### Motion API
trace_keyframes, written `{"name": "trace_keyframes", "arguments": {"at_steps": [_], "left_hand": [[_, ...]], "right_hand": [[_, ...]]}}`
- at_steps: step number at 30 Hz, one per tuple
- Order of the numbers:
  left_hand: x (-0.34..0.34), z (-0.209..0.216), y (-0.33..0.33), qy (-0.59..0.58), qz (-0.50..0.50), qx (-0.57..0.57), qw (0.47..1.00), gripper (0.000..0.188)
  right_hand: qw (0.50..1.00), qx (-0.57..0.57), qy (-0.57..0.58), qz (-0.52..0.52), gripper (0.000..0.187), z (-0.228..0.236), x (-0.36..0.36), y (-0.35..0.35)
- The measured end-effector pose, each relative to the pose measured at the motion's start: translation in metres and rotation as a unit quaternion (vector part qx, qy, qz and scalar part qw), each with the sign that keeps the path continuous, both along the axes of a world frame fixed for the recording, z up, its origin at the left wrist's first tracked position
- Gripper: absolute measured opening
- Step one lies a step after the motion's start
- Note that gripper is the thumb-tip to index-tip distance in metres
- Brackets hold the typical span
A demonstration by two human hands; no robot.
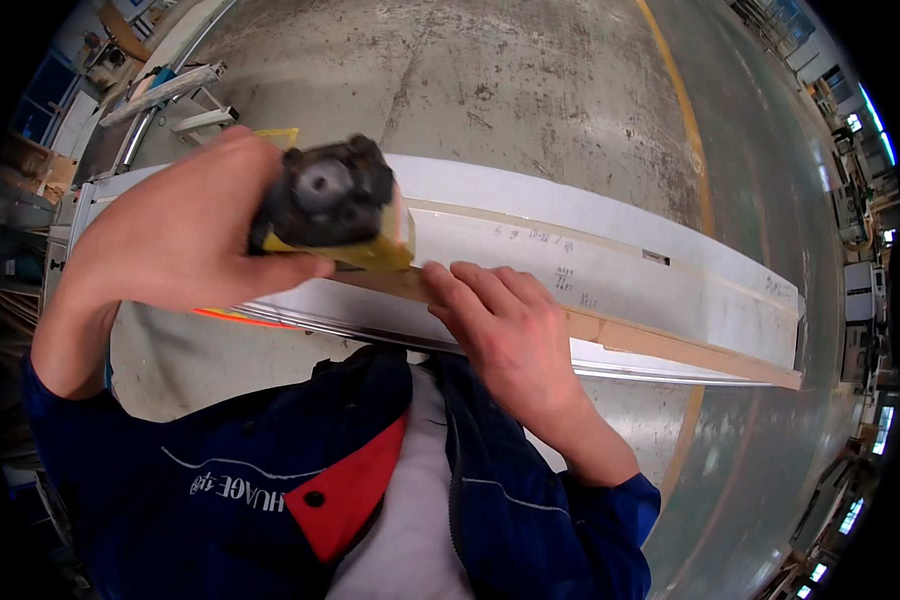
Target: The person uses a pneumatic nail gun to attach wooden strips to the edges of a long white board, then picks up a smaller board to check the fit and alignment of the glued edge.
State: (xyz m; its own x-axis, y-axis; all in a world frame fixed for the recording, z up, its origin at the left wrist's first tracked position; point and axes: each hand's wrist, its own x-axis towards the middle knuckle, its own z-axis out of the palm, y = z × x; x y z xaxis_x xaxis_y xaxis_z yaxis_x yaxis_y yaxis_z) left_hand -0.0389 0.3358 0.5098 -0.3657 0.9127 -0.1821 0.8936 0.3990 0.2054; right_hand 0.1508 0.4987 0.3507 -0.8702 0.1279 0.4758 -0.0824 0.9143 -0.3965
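Note:
My left hand (195, 225) is closed around a nail gun (335, 195) with a black, round-centred head and a yellow body. The tool stands over the near edge of a long white panel (470, 180), at a wooden strip (670, 345) running along that edge. Its lower end is hidden beneath the head, so I cannot tell whether it touches the strip. Just right of the tool, my right hand (515, 340) grips the strip, fingers bent over the top. Handwritten marks show on the panel, right of that hand.
A rectangular cutout (656, 257) pierces the panel. An orange-red strip (245, 318) shows below its left part. Metal frame pieces (165, 95) stand at the far left. Beyond lies a stained concrete floor (530, 80) with a yellow line (682, 95). Workshop equipment lines both sides.

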Motion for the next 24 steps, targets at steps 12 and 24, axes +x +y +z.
{"name": "trace_keyframes", "arguments": {"at_steps": [12, 24], "left_hand": [[0.006, -0.002, -0.001, 0.021, 0.036, -0.028, 0.999, 0.057], [0.031, -0.010, 0.038, -0.011, -0.066, 0.021, 0.998, 0.051]], "right_hand": [[0.998, 0.055, 0.031, -0.020, 0.030, 0.000, 0.040, 0.029], [0.994, 0.046, 0.094, -0.015, 0.024, -0.009, 0.052, 0.046]]}}
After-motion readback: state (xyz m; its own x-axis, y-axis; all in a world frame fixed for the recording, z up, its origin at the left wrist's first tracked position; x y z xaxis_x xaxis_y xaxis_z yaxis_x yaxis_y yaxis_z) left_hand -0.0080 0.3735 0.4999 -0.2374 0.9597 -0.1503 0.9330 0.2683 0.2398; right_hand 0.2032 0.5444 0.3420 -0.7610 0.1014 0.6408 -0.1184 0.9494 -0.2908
